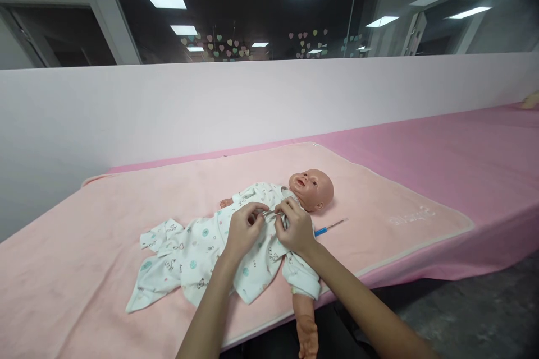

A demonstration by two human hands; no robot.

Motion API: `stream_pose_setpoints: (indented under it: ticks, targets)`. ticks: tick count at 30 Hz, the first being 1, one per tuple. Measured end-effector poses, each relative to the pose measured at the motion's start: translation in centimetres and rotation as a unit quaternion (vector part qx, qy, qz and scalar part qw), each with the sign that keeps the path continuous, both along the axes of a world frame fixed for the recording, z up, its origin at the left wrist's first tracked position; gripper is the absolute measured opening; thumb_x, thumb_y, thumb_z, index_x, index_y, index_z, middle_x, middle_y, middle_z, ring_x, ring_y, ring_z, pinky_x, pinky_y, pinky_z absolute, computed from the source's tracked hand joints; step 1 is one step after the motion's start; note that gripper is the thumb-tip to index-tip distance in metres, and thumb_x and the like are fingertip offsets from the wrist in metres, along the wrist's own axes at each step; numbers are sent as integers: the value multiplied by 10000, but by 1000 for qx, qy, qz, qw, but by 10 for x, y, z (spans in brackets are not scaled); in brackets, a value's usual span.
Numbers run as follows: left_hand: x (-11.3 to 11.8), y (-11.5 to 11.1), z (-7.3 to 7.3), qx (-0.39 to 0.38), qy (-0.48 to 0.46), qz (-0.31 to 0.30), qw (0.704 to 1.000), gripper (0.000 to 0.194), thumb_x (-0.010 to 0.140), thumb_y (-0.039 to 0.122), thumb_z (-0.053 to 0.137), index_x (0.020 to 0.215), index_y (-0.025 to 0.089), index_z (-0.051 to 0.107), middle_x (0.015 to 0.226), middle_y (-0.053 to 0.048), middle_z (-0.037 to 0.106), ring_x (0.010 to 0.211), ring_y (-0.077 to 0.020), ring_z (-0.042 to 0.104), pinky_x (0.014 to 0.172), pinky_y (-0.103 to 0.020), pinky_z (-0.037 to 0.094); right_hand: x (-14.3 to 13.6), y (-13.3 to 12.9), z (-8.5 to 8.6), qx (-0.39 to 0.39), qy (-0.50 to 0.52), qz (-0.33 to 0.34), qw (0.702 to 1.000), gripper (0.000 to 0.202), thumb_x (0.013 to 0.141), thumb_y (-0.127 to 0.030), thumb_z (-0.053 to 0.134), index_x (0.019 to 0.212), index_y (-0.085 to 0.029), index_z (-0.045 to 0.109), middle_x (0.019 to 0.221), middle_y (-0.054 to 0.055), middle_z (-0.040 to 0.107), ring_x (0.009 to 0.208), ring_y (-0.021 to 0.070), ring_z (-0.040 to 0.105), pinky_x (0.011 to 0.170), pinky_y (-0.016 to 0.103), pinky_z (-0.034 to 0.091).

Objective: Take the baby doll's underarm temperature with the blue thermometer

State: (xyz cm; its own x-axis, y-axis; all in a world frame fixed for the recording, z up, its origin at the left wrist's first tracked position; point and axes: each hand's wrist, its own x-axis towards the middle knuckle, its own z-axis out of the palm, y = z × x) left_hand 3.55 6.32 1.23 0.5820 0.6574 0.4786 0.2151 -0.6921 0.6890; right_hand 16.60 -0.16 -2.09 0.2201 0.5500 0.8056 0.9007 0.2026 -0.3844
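A baby doll (319, 188) lies on its back, its head to the right and one arm hanging over the near table edge. It wears a white printed baby shirt (257, 269), and printed trousers (193, 255) stretch to the left. Over the doll's chest, my left hand (246, 225) pinches the shirt's front with thumb and fingertips. Just right of it, my right hand (297, 227) also pinches the shirt's front near the neck. The fingertips of both hands almost meet, and the cloth between them is partly hidden.
A thermometer-like stick with a blue end (322, 231) lies beside the doll's head. Under the doll spreads a peach blanket (379, 207) over a pink table cover (463, 151). A low white wall (210, 106) with glass above it runs along the back.
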Motion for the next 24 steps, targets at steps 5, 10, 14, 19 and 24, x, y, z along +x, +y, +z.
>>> stream_pose_setpoints:
  ticks: [5, 10, 14, 19, 24]
  targets:
    - [1, -10, -1, 127, 59, 14, 990, 166, 796, 195, 461, 846, 221, 618, 1011, -22, 581, 764, -139, 547, 649, -267, 441, 1, 0, 0, -14, -12, 15, 1000, 147, 723, -87, 423, 740, -193, 524, 740, 13, 523, 582, 117, 481, 542, 221, 363]
    - [-4, -21, -6, 236, 68, 57, 968, 187, 821, 261, 473, 681, 186, 571, 1025, -52, 562, 807, -163, 522, 733, -330, 415, 3, -1, 1, 19, 19, 74, 997, 154, 785, -116, 398, 806, -193, 530, 812, 34, 581, 658, 127, 539, 581, 221, 402]
    - [-14, -25, -11, 282, 46, 125, 950, 324, 800, 266, 516, 488, 184, 488, 843, -29, 614, 783, -175, 503, 754, -372, 354, 2, 0, 2, 18, 32, 99, 994, 160, 826, -151, 398, 866, -205, 543, 865, 42, 630, 716, 136, 585, 619, 229, 430]
    - [-21, -24, -14, 273, 3, 252, 928, 428, 794, 315, 523, 404, 184, 406, 736, -29, 622, 711, -184, 476, 714, -382, 317, 1, 2, 0, 3, 28, 85, 996, 159, 843, -195, 414, 877, -208, 569, 768, 24, 649, 661, 136, 601, 628, 230, 442]
    - [-17, -24, -11, 250, 4, 243, 937, 143, 825, 303, 492, 763, 205, 577, 840, -36, 629, 818, -207, 516, 758, -359, 326, 1, 3, 0, 5, 27, 70, 997, 158, 842, -182, 418, 863, -207, 573, 756, 15, 648, 655, 130, 599, 618, 223, 428]
